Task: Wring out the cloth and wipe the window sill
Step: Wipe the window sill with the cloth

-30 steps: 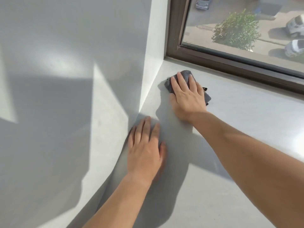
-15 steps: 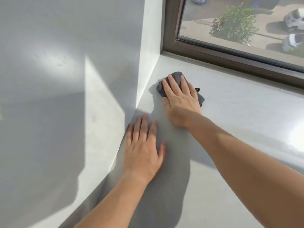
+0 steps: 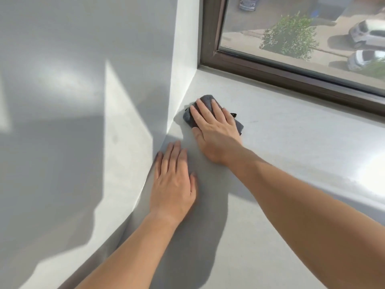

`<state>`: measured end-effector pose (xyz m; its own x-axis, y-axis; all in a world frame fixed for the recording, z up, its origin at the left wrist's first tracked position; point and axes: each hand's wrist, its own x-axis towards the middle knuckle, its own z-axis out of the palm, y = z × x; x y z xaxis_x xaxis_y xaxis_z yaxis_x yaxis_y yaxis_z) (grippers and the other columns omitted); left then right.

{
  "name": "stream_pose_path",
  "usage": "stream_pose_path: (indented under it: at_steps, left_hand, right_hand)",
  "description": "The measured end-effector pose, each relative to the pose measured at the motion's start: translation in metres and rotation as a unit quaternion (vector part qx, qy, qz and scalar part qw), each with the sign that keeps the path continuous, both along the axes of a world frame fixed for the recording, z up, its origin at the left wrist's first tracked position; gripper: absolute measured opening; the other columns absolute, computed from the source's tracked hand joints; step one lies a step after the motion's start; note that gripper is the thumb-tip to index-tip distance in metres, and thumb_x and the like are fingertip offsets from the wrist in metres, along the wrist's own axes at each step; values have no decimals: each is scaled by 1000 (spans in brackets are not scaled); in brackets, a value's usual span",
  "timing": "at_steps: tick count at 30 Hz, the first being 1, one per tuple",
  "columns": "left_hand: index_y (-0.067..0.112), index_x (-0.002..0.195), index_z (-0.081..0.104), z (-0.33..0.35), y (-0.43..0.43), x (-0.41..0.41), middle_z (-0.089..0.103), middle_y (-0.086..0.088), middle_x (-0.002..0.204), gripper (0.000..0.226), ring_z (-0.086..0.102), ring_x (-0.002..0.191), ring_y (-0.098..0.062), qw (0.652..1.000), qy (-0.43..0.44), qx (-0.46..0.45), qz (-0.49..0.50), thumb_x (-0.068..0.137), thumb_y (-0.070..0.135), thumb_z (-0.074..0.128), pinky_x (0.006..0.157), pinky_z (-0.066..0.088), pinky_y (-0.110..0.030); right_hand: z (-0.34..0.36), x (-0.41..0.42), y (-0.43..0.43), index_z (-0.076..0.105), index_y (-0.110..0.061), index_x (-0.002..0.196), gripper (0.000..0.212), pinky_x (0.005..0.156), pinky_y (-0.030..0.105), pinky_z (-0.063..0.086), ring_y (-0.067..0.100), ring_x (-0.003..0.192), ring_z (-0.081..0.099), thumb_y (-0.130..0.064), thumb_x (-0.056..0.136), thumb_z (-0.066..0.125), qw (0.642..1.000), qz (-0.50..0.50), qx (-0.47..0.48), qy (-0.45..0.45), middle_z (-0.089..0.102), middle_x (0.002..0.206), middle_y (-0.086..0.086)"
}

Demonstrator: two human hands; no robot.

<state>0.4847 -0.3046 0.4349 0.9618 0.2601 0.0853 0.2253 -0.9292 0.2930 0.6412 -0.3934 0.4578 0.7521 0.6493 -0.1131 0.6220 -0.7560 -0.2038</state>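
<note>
The right hand (image 3: 216,132) lies flat with straight fingers, pressing the cloth (image 3: 188,117) onto the sill (image 3: 302,147). The left hand (image 3: 174,180) rests flat on the bare sill just beside it, fingers straight, holding nothing. The grey cloth sits near the sill's left corner, close to the wall (image 3: 183,69), short of the window frame (image 3: 281,77).

Likely a room in a home, high up: a plain white wall (image 3: 73,49), a wide window sill (image 3: 291,147), a brown window frame (image 3: 291,80), and cars (image 3: 367,34) and a tree (image 3: 289,36) down below outside.
</note>
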Motion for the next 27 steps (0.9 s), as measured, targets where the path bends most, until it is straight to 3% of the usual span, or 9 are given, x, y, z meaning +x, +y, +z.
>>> stream_pose_path:
  at_steps: [4, 7, 9, 12, 14, 16, 20, 23, 27]
  left_hand:
    - [3, 134, 52, 6, 7, -7, 41, -17, 153, 54, 29, 146, -30, 999, -4, -46, 5, 92, 33, 36, 123, 13, -47]
    - [12, 122, 57, 15, 13, -17, 48, -13, 145, 40, 36, 135, -30, 999, -5, -42, 10, 90, 28, 40, 117, 22, -45]
    - [16, 127, 55, 14, 13, -30, 46, -12, 149, 42, 35, 138, -31, 1000, 6, -26, 13, 90, 28, 41, 116, 25, -47]
    - [15, 140, 49, 4, 14, -41, 36, -11, 158, 51, 28, 147, -30, 1000, 25, -11, 1, 94, 33, 38, 120, 22, -48]
    - [11, 140, 49, 0, 17, -39, 36, -11, 158, 53, 29, 147, -30, 1000, 19, -1, -2, 93, 34, 41, 121, 21, -47]
    - [9, 139, 49, -1, 17, -36, 37, -11, 157, 53, 30, 147, -30, 1000, 20, -2, 2, 92, 33, 42, 122, 20, -47]
    - [7, 141, 45, 0, 17, -38, 36, -13, 157, 56, 28, 147, -30, 1000, 12, -19, 10, 91, 31, 41, 123, 17, -46]
    - [4, 147, 34, -1, 16, -39, 29, -16, 160, 63, 24, 148, -32, 999, 3, -37, 33, 91, 31, 43, 123, 15, -44]
    - [0, 149, 30, -4, 19, -40, 29, -19, 160, 66, 27, 148, -33, 997, -18, -53, 52, 92, 32, 40, 121, 17, -37]
  right_hand:
    - [-3, -11, -54, 10, -33, 160, 57, 125, 41, -3, 22, 155, -4, -44, 106, 25, 998, -57, -5, -15, 1, 169, -11]
    - [-4, -28, -88, 14, -31, 160, 57, 125, 43, 1, 25, 155, -1, -42, 106, 28, 988, -151, -7, -10, 4, 169, -10]
    - [-6, -33, -71, 16, -28, 160, 57, 125, 47, 4, 29, 155, 2, -41, 105, 28, 981, -194, -11, -27, 8, 169, -6]
    - [-7, -31, -12, 18, -27, 159, 59, 124, 48, 4, 30, 155, 3, -42, 104, 28, 994, -108, 1, -25, 10, 169, -6]
    - [-10, -28, 15, 17, -30, 159, 58, 124, 46, 2, 28, 155, 2, -43, 104, 28, 1000, 5, -5, -20, 9, 168, -9]
    - [-10, -23, 8, 17, -32, 160, 57, 125, 45, 2, 25, 155, 3, -43, 104, 28, 999, 52, -2, -12, 8, 168, -11]
    - [-11, -34, -61, 12, -35, 160, 57, 125, 40, -3, 20, 155, -4, -42, 106, 28, 999, -51, -9, -7, 2, 168, -15]
    - [-9, -40, -55, 11, -33, 160, 58, 125, 42, -3, 23, 155, -5, -42, 105, 27, 991, -133, -25, -14, 0, 169, -12]
    - [-9, -41, 13, 11, -32, 160, 58, 124, 45, -1, 25, 155, -3, -44, 104, 24, 999, 38, -12, -3, 3, 169, -12]
